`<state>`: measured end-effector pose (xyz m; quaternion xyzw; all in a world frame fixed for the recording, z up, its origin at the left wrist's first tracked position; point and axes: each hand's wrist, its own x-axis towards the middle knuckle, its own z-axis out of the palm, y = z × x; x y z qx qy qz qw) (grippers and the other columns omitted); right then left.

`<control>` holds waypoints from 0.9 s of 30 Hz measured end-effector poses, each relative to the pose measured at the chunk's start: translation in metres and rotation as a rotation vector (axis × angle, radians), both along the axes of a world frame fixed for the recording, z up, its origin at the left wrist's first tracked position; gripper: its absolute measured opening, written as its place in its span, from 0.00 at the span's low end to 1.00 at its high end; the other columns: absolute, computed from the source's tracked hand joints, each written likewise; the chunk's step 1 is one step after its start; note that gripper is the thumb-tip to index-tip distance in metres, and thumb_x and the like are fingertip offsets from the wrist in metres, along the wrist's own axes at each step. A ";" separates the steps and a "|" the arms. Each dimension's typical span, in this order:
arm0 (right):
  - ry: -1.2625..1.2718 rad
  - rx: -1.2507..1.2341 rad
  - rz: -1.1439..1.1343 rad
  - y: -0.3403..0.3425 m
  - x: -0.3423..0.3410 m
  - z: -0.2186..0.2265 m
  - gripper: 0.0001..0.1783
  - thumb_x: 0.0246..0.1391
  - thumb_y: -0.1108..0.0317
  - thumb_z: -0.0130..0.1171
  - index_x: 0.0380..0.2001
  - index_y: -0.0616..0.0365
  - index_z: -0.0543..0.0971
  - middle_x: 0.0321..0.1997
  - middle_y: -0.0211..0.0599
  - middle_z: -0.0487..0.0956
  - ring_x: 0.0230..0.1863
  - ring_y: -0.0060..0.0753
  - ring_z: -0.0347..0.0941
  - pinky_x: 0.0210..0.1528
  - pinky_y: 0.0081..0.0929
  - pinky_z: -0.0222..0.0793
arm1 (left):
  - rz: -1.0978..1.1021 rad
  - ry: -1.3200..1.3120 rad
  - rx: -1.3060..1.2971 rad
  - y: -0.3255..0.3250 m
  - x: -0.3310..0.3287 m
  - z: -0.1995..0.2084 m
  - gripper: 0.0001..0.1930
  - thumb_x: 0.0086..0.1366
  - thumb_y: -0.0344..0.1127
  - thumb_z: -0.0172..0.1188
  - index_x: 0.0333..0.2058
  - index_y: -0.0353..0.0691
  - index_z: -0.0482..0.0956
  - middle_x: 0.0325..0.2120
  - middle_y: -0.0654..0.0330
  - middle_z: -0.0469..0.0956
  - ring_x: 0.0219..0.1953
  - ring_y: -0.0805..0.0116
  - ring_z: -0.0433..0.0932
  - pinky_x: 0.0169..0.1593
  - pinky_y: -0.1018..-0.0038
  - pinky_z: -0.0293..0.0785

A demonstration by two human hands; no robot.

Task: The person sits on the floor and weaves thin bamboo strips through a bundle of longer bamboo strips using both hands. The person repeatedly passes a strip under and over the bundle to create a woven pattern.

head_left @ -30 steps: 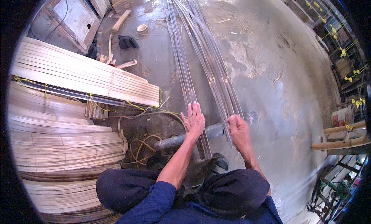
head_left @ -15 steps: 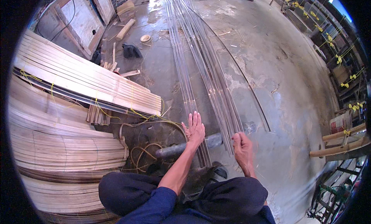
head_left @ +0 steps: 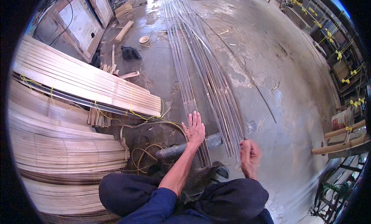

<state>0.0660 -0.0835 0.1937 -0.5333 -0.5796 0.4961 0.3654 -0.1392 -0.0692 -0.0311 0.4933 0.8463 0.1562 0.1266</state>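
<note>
My left hand [head_left: 196, 130] lies flat with its fingers out on a narrow row of long, thin bamboo strips [head_left: 188, 98], which run away from me along the floor. My right hand [head_left: 250, 153], slightly blurred, is closed around the near end of one bamboo strip [head_left: 236, 112] at the right side of a wider bundle [head_left: 210, 88]. That strip bows a little apart from the bundle. The near ends of both groups lie over a dark grey pipe [head_left: 174, 149] that crosses in front of my legs.
Stacks of pale slats [head_left: 89, 83] tied with yellow cord stand at the left. A lone dark strip [head_left: 257, 86] lies to the right on the concrete floor [head_left: 288, 108]. A coiled hose [head_left: 141, 156], a small round bowl [head_left: 143, 39] and a wooden block [head_left: 124, 31] are also about.
My right hand has moved slightly right and toward me, drawing the strip's end away from the bundle. The lone strip has shifted right and away. My left hand stays in place.
</note>
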 end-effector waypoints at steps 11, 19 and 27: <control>-0.234 -0.004 0.010 -0.034 0.041 -0.100 0.17 0.68 0.58 0.50 0.29 0.58 0.76 0.18 0.18 0.66 0.20 0.13 0.58 0.23 0.18 0.54 | -0.003 -0.010 -0.012 0.006 0.010 0.005 0.34 0.68 0.42 0.47 0.70 0.46 0.50 0.73 0.66 0.42 0.75 0.63 0.40 0.68 0.34 0.39; -0.081 0.083 -0.153 -0.047 0.052 -0.082 0.17 0.67 0.57 0.52 0.31 0.58 0.78 0.17 0.17 0.65 0.19 0.11 0.58 0.21 0.17 0.52 | 0.002 0.000 0.025 0.013 0.011 0.003 0.34 0.66 0.41 0.48 0.70 0.45 0.52 0.72 0.64 0.45 0.74 0.61 0.42 0.67 0.34 0.40; -0.344 0.059 0.014 -0.028 0.019 -0.103 0.16 0.65 0.57 0.53 0.37 0.59 0.80 0.26 0.46 0.78 0.28 0.39 0.76 0.35 0.31 0.70 | -0.001 0.054 0.034 0.001 0.004 -0.001 0.34 0.67 0.41 0.49 0.70 0.45 0.51 0.72 0.63 0.45 0.74 0.60 0.42 0.67 0.34 0.43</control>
